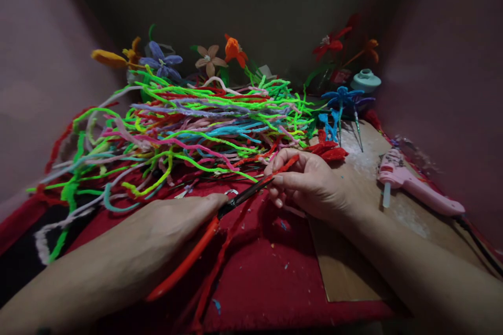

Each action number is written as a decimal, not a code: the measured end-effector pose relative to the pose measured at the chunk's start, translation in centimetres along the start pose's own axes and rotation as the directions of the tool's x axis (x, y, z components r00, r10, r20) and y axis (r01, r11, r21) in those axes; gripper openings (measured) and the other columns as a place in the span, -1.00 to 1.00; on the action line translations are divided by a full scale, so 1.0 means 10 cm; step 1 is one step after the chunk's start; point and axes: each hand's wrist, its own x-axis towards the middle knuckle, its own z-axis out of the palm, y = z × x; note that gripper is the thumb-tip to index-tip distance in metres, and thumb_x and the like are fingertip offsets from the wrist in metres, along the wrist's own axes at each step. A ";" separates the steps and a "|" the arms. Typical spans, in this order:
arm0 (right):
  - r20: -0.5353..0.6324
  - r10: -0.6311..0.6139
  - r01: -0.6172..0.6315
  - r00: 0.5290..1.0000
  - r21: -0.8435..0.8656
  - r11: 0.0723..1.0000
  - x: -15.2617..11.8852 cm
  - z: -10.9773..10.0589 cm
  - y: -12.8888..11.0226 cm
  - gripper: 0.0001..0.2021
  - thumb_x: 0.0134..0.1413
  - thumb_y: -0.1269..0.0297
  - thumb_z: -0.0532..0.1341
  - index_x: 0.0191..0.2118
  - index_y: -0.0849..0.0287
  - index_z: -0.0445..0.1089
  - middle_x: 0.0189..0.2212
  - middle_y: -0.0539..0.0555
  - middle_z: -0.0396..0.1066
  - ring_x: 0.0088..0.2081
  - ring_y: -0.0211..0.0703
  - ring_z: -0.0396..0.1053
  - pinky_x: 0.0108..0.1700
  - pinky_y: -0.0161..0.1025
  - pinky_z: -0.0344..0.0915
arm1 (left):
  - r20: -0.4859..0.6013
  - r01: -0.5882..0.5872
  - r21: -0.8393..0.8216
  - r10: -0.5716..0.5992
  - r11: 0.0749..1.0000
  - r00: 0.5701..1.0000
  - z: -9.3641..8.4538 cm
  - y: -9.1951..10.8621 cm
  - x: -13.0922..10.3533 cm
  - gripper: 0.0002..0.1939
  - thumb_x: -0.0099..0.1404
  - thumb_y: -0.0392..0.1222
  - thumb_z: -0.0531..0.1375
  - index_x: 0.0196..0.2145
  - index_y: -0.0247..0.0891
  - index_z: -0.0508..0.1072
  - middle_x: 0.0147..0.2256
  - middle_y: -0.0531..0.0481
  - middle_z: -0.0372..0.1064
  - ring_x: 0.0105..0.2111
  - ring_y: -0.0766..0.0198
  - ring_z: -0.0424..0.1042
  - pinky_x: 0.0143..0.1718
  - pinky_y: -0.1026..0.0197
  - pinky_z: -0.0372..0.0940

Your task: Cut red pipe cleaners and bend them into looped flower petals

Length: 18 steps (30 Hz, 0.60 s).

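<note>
My left hand (184,220) is wrapped round a pair of red-handled pliers (183,261), its fingers mostly hidden behind the back of the hand. The dark, narrow jaws (251,192) point up and right, their tips at my right fingertips. Between thumb and forefinger, my right hand (310,180) pinches a red pipe cleaner (288,164), and the jaws touch or nearly touch it. Another red fuzzy strand (223,256) hangs below the pliers towards the table's front edge; whether it joins the pinched piece I cannot tell.
Behind my hands lies a big heap of coloured pipe cleaners (208,125). Finished flowers (161,60) stand at the back. On the right, a pink glue gun (416,183) and blue flowers (341,97) rest on a brown board (349,267). Red cloth (275,282) covers the table.
</note>
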 end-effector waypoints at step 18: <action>-0.016 -0.048 0.048 0.999 0.001 0.999 -0.02 0.01 -0.02 -0.83 -0.24 0.48 0.34 -0.48 0.25 0.32 -0.53 -0.03 0.38 -0.59 -0.33 0.35 -0.61 -0.39 0.32 | -0.014 -0.004 0.000 0.004 1.000 1.000 0.07 0.00 -0.01 -0.50 0.24 -0.33 -0.04 0.10 0.03 0.27 -0.03 0.13 0.41 -0.12 0.25 0.45 -0.12 0.36 0.32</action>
